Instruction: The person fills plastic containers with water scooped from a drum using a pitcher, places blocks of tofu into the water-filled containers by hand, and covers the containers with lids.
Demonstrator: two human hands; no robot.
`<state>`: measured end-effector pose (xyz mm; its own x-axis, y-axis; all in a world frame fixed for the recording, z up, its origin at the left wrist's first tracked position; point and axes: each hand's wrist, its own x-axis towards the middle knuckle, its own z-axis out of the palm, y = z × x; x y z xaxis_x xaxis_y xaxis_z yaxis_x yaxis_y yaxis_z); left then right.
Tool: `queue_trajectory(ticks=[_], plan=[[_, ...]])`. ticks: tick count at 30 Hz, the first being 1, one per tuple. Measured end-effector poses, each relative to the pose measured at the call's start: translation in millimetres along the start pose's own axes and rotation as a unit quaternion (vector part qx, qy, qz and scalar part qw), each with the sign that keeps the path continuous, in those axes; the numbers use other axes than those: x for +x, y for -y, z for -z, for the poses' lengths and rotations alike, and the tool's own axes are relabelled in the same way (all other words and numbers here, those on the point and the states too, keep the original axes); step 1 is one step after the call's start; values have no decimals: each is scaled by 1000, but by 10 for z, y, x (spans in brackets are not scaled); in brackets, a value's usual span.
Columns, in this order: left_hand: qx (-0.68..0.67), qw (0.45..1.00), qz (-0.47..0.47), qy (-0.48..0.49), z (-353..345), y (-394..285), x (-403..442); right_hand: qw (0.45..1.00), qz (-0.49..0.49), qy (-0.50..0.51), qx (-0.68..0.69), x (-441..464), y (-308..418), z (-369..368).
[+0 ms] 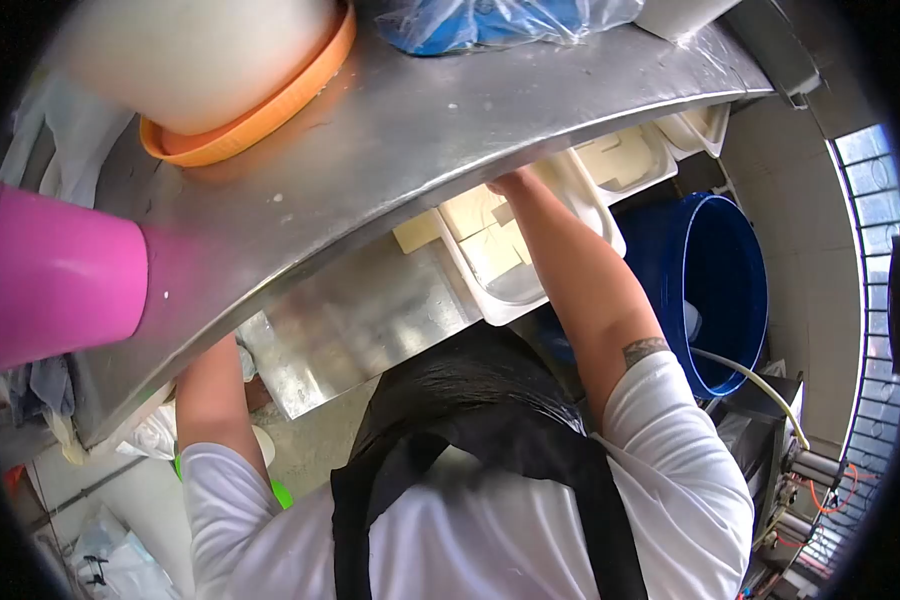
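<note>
My right hand (508,184) reaches beneath the steel counter's front edge, over a white tub (515,310). Only its wrist side shows; the fingers are hidden. Pale, smooth rectangular blocks (492,252) lie in this tub, some in clear liquid. Another pale block (416,232) shows just left of the tub, by a flat steel surface (365,315) on the lower level. My left forearm (212,390) passes under the counter left of that surface, and the left hand is out of sight.
The steel counter (390,130) overhangs the tubs. On it stand a pink bucket (65,278), an orange-rimmed container (255,125) and a blue item in clear plastic (500,25). More white tubs (660,170) continue rightward. A blue barrel (650,255) with a hose (760,385) stands at right.
</note>
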<state>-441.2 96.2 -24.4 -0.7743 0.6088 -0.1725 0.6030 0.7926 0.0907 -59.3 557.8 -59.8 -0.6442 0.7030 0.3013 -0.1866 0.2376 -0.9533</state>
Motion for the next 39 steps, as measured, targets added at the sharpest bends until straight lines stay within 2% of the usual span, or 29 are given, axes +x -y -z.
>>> queue_trajectory(ticks=[6, 14, 19, 20, 21, 22, 23, 24, 25, 26, 27, 28, 29, 31, 33, 34, 35, 37, 39], plan=[[0, 1000, -17, 16, 61, -18, -234, 988, 8, 10, -156, 269, 47, 44], [-2, 997, -57, 54, 18, -337, -722, 964, 36, 6, -265, 197, 175, 107], [-4, 993, -90, 69, -143, -538, -996, 932, 80, -5, -354, -75, 530, 62], [-3, 993, -92, 71, -172, -559, -1010, 933, 44, 11, -358, -196, 706, 89], [-193, 966, -60, 160, -219, -581, -1049, 936, -29, 50, -346, -281, 874, 163], [-375, 895, -24, 242, -264, -605, -1105, 933, -101, 90, -333, -419, 1122, 239], [-376, 894, -24, 243, -278, -655, -1205, 932, -101, 105, -332, -628, 1469, 308], [-466, 845, -13, 263, -254, -751, -1344, 930, -100, 119, -332, -851, 1834, 377], [-550, 787, -1, 280, -204, -867, -1477, 896, -125, 168, -390, -1015, 2126, 488], [-604, 742, 18, 290, -51, -1059, -1596, 856, -150, 215, -446, -1162, 2352, 648], [-605, 741, 16, 291, -44, -1156, -1634, 822, -181, 287, -457, -1301, 2491, 856], [-626, 716, -16, 308, -51, -1238, -1658, 742, -156, 369, -537, -1468, 2562, 1059], [-645, 690, -50, 324, -22, -1354, -1666, 667, -284, 424, -543, -1450, 2834, 1043], [-637, 677, -66, 363, 105, -1671, -1615, 662, -254, 377, -596, -1517, 2862, 965], [-593, 675, -126, 420, 262, -2076, -1495, 801, -173, 287, -496, -1481, 2685, 674], [-586, 657, -166, 443, 331, -2301, -1404, 881, -182, 254, -356, -1440, 2527, 456], [-573, 676, -225, 405, 387, -2511, -1374, 915, -183, 253, -254, -1367, 2493, 191], [-609, 629, -294, 384, 458, -2921, -1233, 953, -225, 200, 41, -1343, 2209, -208], [-655, 620, -208, 380, 638, -3098, -1183, 930, -279, 115, 212, -1224, 1975, -349]])
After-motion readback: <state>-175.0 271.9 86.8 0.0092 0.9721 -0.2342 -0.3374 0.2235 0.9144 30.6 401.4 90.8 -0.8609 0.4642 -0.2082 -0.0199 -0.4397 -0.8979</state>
